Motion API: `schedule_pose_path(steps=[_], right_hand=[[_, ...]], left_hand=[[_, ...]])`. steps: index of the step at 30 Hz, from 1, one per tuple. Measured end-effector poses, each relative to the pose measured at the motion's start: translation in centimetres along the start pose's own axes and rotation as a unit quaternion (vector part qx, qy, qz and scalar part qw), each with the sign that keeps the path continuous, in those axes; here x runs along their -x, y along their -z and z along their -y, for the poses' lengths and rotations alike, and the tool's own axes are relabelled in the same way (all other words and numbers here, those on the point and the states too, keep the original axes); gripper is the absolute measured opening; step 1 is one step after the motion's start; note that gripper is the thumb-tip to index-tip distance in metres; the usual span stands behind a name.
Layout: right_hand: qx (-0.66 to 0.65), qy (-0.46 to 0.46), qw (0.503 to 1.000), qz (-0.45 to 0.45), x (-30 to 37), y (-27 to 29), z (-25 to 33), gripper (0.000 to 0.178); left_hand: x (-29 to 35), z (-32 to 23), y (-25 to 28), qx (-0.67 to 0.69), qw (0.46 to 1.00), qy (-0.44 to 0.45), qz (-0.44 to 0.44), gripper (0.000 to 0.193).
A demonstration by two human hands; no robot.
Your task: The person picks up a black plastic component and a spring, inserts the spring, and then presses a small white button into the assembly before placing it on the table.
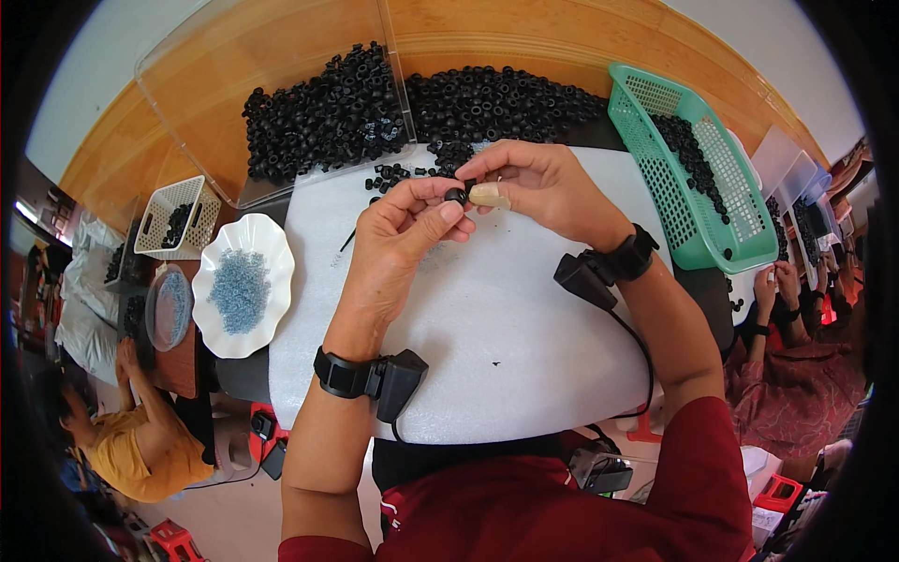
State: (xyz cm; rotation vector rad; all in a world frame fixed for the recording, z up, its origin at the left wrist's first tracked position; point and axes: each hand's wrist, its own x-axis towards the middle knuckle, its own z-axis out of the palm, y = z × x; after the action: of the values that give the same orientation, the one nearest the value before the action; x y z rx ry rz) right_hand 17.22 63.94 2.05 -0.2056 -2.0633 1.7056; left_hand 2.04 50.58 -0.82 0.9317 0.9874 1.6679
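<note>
Over the far part of the white foam sheet [468,347], both my hands meet fingertip to fingertip. My left hand [405,220] is closed, with a small round black part [455,196] pinched between thumb and fingers. My right hand [543,192] pinches right beside it, thumb against forefinger. Something dark shows between those fingertips, too small and covered to name. Just beyond my hands lies a loose scatter of black ring-like parts [389,175]. A thin dark stick-like thing [347,241] lies left of my left wrist.
Heaped black parts [506,98] line the back, some in a clear bin [409,112]. A green basket [698,245] stands right. At left are a scalloped white plate [279,314] of pale-blue bits and a white basket [159,245]. Cabled boxes [401,382] ride my wrists. People work on both sides.
</note>
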Motion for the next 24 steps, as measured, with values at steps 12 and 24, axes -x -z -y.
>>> schedule_pose_path(steps=[12, 24], right_hand=[[-0.079, -0.094, 0.99, -0.075, 0.0, 0.1, 0.8, 0.024], [-0.148, -0.133, 0.975, -0.095, -0.2, -0.2, 0.3, 0.026]], left_hand=[[-0.1, 0.0, -0.1, -0.001, 1.0, 0.015, -0.016, 0.022], [0.0, -0.2, -0.2, 0.0, 1.0, 0.015, -0.02, 0.023]])
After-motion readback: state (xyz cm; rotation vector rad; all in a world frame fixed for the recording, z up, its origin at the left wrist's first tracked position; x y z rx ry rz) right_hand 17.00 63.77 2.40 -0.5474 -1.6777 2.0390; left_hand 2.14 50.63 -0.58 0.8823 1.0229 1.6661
